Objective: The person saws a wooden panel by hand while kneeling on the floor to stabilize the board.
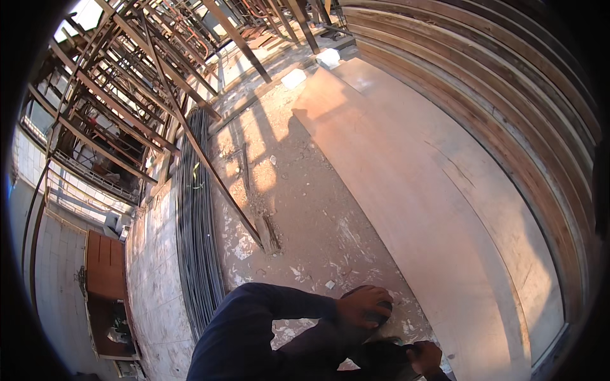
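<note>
Two boards (406, 190) lie near the right hand (424, 357).

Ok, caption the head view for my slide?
Left hand and right hand gripping dark equipment, partly lost in shadow, beside a long brown panel, bundled rods farther left.

There are two hands (363, 306), two big flat boards (413, 190), two white things (293, 79) and one long bundle of dark rods (196, 216). There are too many brown poles (238, 41) to count.
</note>
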The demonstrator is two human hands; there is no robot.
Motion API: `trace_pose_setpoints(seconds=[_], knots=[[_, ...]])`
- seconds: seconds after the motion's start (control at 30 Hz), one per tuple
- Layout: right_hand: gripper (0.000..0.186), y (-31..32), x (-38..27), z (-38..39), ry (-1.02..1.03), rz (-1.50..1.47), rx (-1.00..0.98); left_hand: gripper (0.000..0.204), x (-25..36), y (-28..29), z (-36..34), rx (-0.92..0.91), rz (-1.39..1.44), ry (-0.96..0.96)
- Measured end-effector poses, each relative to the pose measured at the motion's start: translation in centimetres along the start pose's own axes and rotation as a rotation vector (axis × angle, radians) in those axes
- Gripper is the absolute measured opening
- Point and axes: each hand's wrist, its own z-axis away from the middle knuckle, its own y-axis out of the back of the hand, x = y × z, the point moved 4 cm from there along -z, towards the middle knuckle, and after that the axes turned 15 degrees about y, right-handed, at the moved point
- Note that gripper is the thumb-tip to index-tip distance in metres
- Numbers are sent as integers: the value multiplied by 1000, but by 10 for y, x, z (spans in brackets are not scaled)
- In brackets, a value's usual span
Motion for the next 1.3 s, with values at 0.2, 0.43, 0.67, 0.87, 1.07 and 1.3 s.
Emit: trace_pose_setpoints(seconds=[0.2,0.43,0.67,0.87,1.07,1.3], knots=[[52,67,-90,2,88,217,-42,37,32,2,70,32,-120,497],[72,86,-217,-11,-53,-212,-591,25,95,5,166,129,-268,1091],[53,140,-256,-59,42,-180,-651,29,115,105,234,200,217,952],[42,249,-247,-132,-248,-491,-121,43,95,146,356,816,690,1558],[41,294,-267,-211,-118,-86,-83,40,95,120,425,715,666,1802],[47,276,-277,-323,-165,-97,-217,40,-32,290,427,782,690,1742]])
